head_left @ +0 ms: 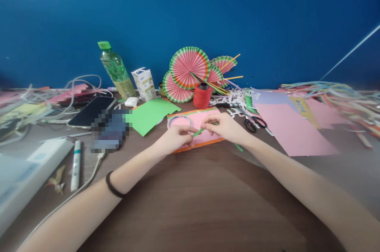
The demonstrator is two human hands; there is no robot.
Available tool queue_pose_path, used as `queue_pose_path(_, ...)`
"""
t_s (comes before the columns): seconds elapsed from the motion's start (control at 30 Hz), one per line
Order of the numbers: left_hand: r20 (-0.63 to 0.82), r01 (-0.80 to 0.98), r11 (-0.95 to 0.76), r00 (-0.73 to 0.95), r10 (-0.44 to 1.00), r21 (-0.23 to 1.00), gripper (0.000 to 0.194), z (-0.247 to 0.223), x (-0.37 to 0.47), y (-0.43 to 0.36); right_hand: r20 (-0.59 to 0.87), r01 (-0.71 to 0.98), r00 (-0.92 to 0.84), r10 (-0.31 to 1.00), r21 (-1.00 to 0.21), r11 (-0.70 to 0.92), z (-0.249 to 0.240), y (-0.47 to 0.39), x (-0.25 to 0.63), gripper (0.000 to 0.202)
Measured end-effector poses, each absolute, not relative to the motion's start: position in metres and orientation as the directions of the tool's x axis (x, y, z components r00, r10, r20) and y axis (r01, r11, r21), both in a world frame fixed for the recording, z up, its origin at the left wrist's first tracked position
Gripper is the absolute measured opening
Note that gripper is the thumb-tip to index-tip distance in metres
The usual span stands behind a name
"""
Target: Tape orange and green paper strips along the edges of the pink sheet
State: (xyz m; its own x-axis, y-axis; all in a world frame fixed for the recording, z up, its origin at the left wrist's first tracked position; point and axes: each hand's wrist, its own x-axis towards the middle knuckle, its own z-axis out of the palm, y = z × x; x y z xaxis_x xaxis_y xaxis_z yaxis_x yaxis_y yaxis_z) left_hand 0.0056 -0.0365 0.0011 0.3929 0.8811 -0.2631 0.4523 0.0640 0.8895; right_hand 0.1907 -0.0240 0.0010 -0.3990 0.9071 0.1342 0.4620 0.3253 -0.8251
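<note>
A narrow green paper strip (198, 132) stretches between my two hands, above a pink paper sheet (204, 116) with orange and green edges. My left hand (178, 139) pinches one end of the strip. With fingers closed, my right hand (223, 126) grips it farther along, and a green tail hangs below the right wrist. Behind my left hand, a roll of clear tape (179, 120) lies on the pink sheet. A red spool of thread (202, 96) stands just behind that sheet. Green paper (154, 112) lies left of it.
Folded watermelon-pattern paper fans (190, 67) lean at the back wall. Black-handled scissors (255, 124) and pink paper (292, 129) lie to the right. On the left are a green bottle (116, 71), a small carton (144, 84), phones (92, 112), a marker (76, 165) and a cable (94, 173).
</note>
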Motion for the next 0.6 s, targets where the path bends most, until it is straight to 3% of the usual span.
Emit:
queue_pose_path(0.27, -0.214, 0.486, -0.043, 0.46, 0.862, 0.873, 0.039, -0.0031, 0.0021, -0.0327, 0.034, 0.483, -0.442, 0.896, -0.833, 0.27, -0.0013, -0.0235, 0.1906, 0.017)
queue_pose_path(0.4, -0.137, 0.52, -0.142, 0.461, 0.877, 0.843, 0.028, -0.0019, 0.0013, -0.0323, -0.026, 0.438, -0.484, 0.875, -0.873, 0.216, -0.0016, -0.0242, 0.1891, 0.018)
queue_pose_path(0.47, -0.113, 0.524, -0.145, 0.43, 0.896, 0.839, 0.023, -0.0006, 0.0016, -0.0331, -0.029, 0.418, -0.496, 0.868, -0.884, 0.209, -0.0004, -0.0256, 0.1881, 0.017)
queue_pose_path(0.6, -0.159, 0.557, -0.082, 0.371, 0.915, 0.827, 0.035, 0.0034, 0.0034, -0.0343, -0.028, 0.373, -0.516, 0.856, -0.907, 0.195, 0.0026, -0.0281, 0.1863, 0.014)
